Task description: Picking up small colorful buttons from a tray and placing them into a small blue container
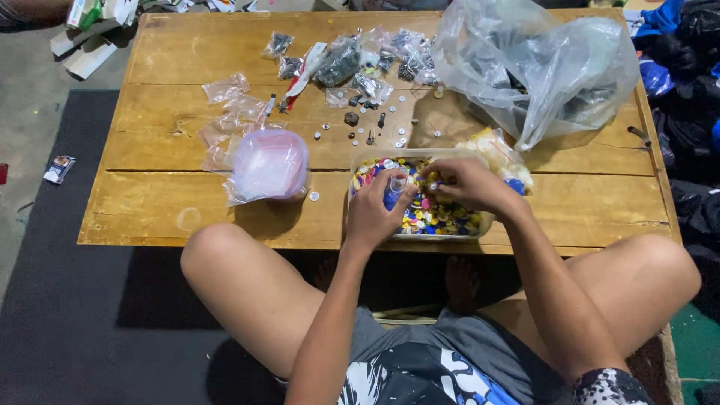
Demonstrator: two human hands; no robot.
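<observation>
Wooden table point(187, 202), low. Lg clear plastic bag point(536, 71), dark parts inside, rear right. Pink-tinted round bag point(268, 165), front left. Small empty zip bags point(225, 112). Loose screws/washers point(375, 127) scattered centre. Dark mat point(67, 300) on floor. Cardboard boxes point(90, 34) far left.

Big clear bag point(536, 71) at worktop point(165, 195) far right, dark parts inside. Pinkish clear bag point(268, 165), bulging, left of clear tub point(420, 225) of coloured caps. Small clear zip bags point(225, 88) scattered far left; more holding dark parts point(341, 61) along back edge. Yellowish bag point(499, 154) just right of tub. White-green cartons point(94, 11) on floor, top left. Small card packet point(58, 169) on dark mat, left.
</observation>
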